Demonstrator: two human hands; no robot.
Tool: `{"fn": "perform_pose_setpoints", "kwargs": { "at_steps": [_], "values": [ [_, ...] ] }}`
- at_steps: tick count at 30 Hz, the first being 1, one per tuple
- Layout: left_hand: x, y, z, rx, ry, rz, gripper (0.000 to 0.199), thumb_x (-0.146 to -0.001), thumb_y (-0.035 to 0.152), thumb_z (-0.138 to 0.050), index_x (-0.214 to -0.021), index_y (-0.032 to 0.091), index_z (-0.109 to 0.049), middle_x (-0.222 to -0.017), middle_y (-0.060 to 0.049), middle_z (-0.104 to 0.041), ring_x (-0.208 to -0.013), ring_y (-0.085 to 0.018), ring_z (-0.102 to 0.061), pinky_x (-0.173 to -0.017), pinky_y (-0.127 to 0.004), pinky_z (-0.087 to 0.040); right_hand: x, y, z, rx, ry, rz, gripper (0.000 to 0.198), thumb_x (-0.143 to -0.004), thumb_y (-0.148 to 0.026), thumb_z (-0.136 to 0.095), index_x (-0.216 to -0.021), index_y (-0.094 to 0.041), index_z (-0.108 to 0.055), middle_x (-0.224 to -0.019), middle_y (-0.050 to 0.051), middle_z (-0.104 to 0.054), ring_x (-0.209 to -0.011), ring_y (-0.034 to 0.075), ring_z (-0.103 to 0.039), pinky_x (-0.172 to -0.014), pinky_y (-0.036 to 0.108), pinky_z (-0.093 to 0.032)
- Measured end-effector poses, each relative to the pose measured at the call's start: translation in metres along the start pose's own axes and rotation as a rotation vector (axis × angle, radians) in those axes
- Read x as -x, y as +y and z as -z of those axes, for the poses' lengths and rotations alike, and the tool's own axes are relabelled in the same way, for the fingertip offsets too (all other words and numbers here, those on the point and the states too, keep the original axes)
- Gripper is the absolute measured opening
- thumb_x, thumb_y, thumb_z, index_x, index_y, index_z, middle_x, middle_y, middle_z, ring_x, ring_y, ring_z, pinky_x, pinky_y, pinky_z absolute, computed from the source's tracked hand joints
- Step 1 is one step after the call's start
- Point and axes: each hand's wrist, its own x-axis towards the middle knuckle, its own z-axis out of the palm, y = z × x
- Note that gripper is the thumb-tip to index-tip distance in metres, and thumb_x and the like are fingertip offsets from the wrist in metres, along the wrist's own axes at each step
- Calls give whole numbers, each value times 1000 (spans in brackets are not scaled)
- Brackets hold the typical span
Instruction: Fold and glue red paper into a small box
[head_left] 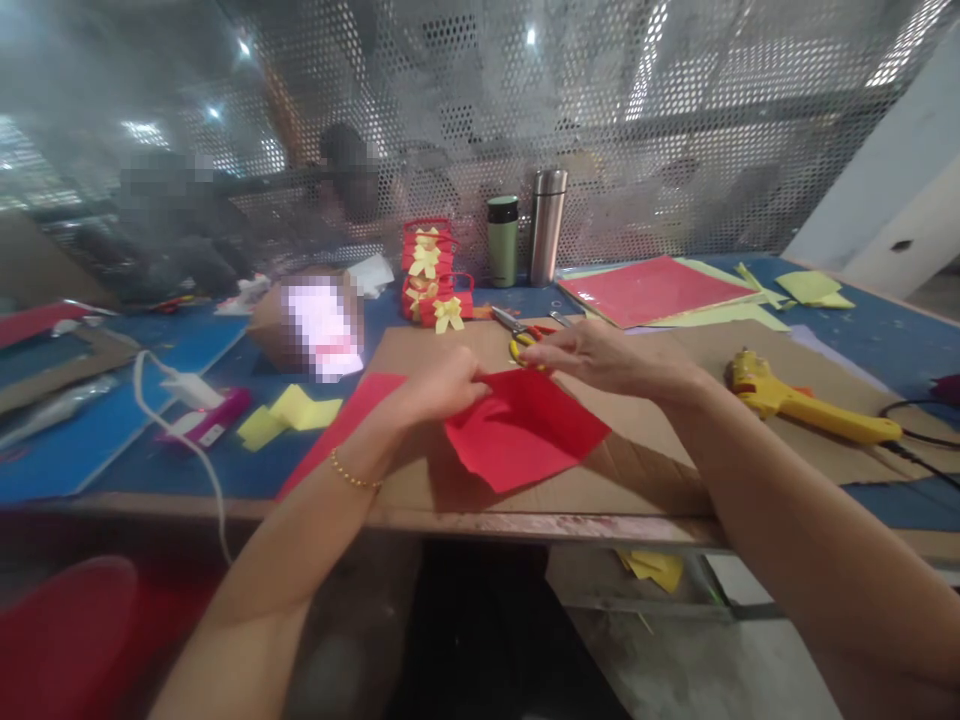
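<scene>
A sheet of red paper (529, 435) is folded or bent up along its far edge, above brown cardboard (409, 470). My left hand (446, 385) is closed on the paper's far left corner, fingers curled in. At the far right corner, my right hand (581, 352) has its fingertips on the yellow handle of a pair of scissors (517, 345). The scissors' blades point away and to the left; part of the handle is hidden under the fingers. Another piece of red paper (352, 420) lies beneath my left forearm.
Behind stand red baskets with yellow bows (427, 270), a green tumbler (502, 240) and a steel flask (547, 230). A yellow glue gun (817, 405) lies right. Left are yellow paper pieces (292, 412), a power strip (206, 420) and a lit phone (322, 325).
</scene>
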Motion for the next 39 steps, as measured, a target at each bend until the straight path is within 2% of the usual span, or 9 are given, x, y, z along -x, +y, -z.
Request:
{"fn": "perform_pose_setpoints", "kwargs": {
  "at_steps": [3,6,12,16,20,23,27,35,39],
  "values": [
    [-4,-8,1,135,6,87,37,-78,20,-60,-44,21,-45,-46,1,-45,-47,-11,-41,-51,-32,-27,-3,13,3,-115,146,-55,70,-92,-78,-43,-69,-18,-70,-61,2,-60,-59,14,-51,-56,28,-34],
    [-6,-8,0,231,52,147,35,-78,18,-60,-45,20,-48,-49,1,-48,-49,-11,-42,-50,-30,-27,-4,16,-1,-171,168,-106,70,-89,-80,-45,-72,-18,-71,-64,3,-63,-61,15,-54,-57,28,-36],
    [-7,-7,-2,314,180,282,27,-77,15,-63,-51,18,-55,-51,0,-52,-49,-10,-45,-47,-27,-27,-3,6,-5,-133,207,-76,58,-94,-65,-47,-74,-18,-74,-62,1,-58,-58,13,-46,-55,28,-31],
    [-6,-9,-1,385,194,240,27,-79,16,-62,-54,18,-56,-49,0,-52,-48,-11,-45,-47,-26,-29,-4,4,-6,-123,224,-56,35,-87,-48,-60,-82,-20,-78,-65,-1,-61,-62,14,-50,-58,27,-34],
    [-6,-8,-3,328,196,220,29,-80,15,-62,-52,18,-54,-53,0,-55,-51,-11,-47,-48,-26,-31,-4,3,-8,-105,280,-69,38,-89,-50,-59,-81,-19,-80,-61,-1,-59,-60,14,-49,-55,27,-32],
    [-5,-4,-2,393,138,226,26,-80,15,-64,-54,17,-59,-56,0,-56,-52,-10,-47,-51,-25,-32,-4,4,-7,-192,347,-80,54,-91,-64,-56,-78,-17,-79,-62,1,-64,-60,14,-54,-55,27,-37],
    [-3,3,2,618,-61,236,14,-82,23,-68,-71,15,-73,-61,0,-62,-54,-10,-50,-54,-24,-37,-4,6,3,-488,426,-90,66,-87,-78,-56,-82,-16,-79,-74,9,-75,-66,18,-67,-61,30,-51],
    [0,4,-2,636,-100,247,12,-80,22,-70,-72,14,-73,-64,-2,-66,-57,-10,-57,-53,-22,-41,4,4,19,-691,443,-98,56,-83,-75,-66,-86,-21,-80,-81,11,-78,-70,21,-71,-66,37,-58],
    [1,6,-5,604,-123,219,13,-80,19,-69,-67,15,-70,-59,-1,-63,-52,-10,-53,-51,-23,-40,2,7,14,-609,405,-54,52,-84,-71,-66,-85,-21,-80,-77,8,-76,-67,19,-67,-63,35,-54]
  ]
}}
